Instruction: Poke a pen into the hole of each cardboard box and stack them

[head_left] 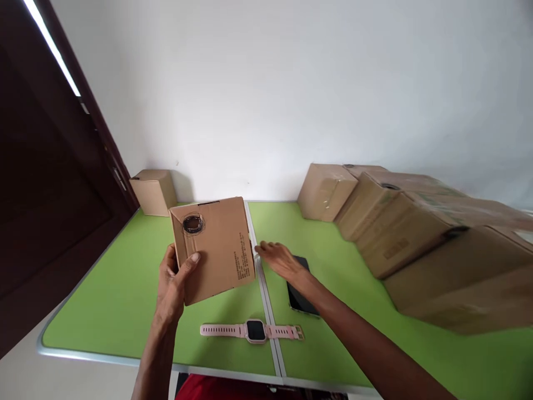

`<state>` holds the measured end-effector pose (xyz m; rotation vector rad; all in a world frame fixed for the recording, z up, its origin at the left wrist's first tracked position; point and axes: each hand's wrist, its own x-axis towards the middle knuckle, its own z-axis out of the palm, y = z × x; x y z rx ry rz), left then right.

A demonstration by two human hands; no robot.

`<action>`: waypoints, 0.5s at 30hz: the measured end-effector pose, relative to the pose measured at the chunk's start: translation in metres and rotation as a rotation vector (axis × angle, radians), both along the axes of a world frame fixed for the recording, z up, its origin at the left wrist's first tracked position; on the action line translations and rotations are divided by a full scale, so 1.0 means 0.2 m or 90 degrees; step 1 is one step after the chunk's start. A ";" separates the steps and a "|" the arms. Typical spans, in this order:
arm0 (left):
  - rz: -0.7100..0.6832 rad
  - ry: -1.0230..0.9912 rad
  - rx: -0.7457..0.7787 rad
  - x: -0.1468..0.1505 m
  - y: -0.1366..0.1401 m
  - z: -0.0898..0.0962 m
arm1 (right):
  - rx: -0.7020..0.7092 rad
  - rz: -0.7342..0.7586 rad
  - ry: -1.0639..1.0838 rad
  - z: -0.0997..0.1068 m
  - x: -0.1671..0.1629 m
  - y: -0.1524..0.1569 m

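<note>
My left hand [171,286] grips a small brown cardboard box [219,241] by its left side, thumb across the front face. The box is tilted and raised above the green table. A dark scribbled ring surrounds a hole near its top left corner, and small print runs along its right side. My right hand [278,260] is at the box's right edge, fingers curled and closed; a whitish bit shows at the fingertips, too small to name. Below the box lies a pink-strapped smartwatch [255,331], laid out flat. A black phone [300,297] rests partly hidden under my right forearm.
Several cardboard boxes [400,222] stand in a row along the right of the green table [108,283]. Another small box [154,191] stands at the back left by the white wall [266,100]. A metal seam [266,303] crosses the table. A dark door [54,139] is at left.
</note>
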<state>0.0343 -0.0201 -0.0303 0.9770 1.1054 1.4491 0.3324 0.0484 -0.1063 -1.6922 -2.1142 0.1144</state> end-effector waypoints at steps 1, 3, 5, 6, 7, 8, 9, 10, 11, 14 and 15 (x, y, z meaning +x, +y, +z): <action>-0.002 0.001 0.001 -0.01 0.00 0.00 | 0.031 -0.024 0.026 0.04 0.05 0.00; -0.006 0.009 0.005 -0.01 -0.01 0.00 | 0.106 -0.087 0.092 0.15 0.13 -0.02; -0.013 0.011 0.009 0.01 -0.02 0.01 | 0.189 -0.151 0.172 0.29 0.15 -0.07; -0.024 0.009 0.009 0.03 -0.03 0.01 | 0.235 -0.168 0.229 0.37 0.14 -0.11; -0.044 0.006 0.009 0.06 -0.05 0.03 | 0.290 -0.178 0.298 0.45 0.10 -0.16; -0.068 0.001 0.006 0.09 -0.06 0.04 | 0.372 -0.142 0.476 0.52 0.04 -0.22; -0.091 -0.005 0.003 0.12 -0.08 0.05 | 0.432 -0.076 0.623 0.58 -0.03 -0.29; -0.112 -0.010 0.002 0.16 -0.10 0.07 | 0.451 0.002 0.701 0.63 -0.11 -0.36; -0.128 -0.015 0.003 0.19 -0.13 0.08 | 0.430 0.061 0.734 0.67 -0.19 -0.42; -0.155 -0.015 0.015 0.27 -0.19 0.12 | 0.366 0.134 0.718 0.71 -0.40 -0.57; -0.161 -0.009 0.018 0.28 -0.20 0.13 | 0.361 0.130 0.693 0.71 -0.44 -0.61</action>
